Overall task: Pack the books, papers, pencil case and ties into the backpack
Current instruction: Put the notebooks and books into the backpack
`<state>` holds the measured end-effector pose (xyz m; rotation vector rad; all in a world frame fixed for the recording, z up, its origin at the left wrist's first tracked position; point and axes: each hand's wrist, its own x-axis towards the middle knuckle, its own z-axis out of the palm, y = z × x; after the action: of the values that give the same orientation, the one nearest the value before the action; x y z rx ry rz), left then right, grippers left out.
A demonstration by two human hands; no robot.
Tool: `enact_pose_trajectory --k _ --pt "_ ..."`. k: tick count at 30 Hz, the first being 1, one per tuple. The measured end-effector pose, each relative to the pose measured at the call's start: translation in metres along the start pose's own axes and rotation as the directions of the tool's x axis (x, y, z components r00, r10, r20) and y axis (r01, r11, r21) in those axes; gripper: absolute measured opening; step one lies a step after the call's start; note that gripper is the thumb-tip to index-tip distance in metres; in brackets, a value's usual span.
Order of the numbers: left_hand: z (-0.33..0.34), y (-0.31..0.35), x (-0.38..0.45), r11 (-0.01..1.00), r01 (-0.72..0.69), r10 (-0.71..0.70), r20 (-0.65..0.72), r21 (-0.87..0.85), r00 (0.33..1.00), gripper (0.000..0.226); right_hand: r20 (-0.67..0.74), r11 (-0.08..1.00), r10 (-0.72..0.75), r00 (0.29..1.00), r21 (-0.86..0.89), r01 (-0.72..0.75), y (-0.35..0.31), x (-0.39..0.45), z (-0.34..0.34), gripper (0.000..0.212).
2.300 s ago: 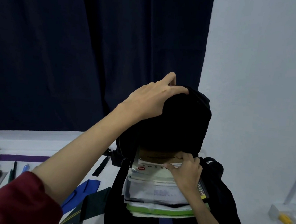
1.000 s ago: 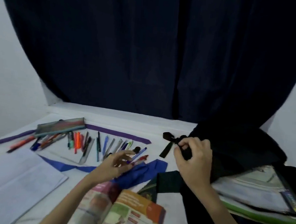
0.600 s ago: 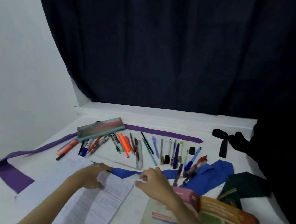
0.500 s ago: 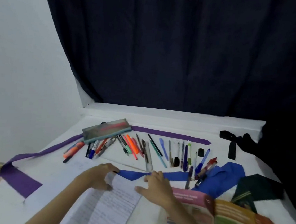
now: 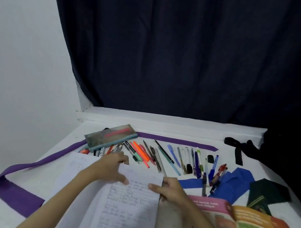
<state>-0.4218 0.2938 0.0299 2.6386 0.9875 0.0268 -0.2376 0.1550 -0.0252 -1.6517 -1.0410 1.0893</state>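
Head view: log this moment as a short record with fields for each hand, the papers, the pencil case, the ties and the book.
left hand: grips the top left of the papers
right hand: grips the papers' right edge
papers: handwritten sheets, top end lifted between both hands
pencil case: flat on the table, behind the pens
ties: purple tie along the left and back; blue tie and dark green tie at right
book: colourful, open, near right
backpack: dark, far right, mostly out of frame
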Motion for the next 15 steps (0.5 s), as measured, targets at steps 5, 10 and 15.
enact_pose_trajectory --k 5,10,15 --pt "-0.057 0.018 -0.003 0.991 -0.109 0.095 -0.175 -0.073 0.98 0.036 -0.018 0.982 -0.143 0.99 0.125 0.144 -0.049 -0.011 -0.03 0.029" --pt "-0.083 0.003 -0.006 0.993 0.114 -0.114 -0.005 0.028 0.994 0.026 -0.323 0.946 -0.291 0.9 0.043 0.322 -0.082 -0.027 -0.053 0.05" --pt "-0.083 0.008 -0.013 0.983 0.047 -0.05 -0.013 -0.179 0.999 0.03 -0.475 0.906 -0.316 0.821 0.106 0.411 -0.081 -0.037 -0.066 0.036"
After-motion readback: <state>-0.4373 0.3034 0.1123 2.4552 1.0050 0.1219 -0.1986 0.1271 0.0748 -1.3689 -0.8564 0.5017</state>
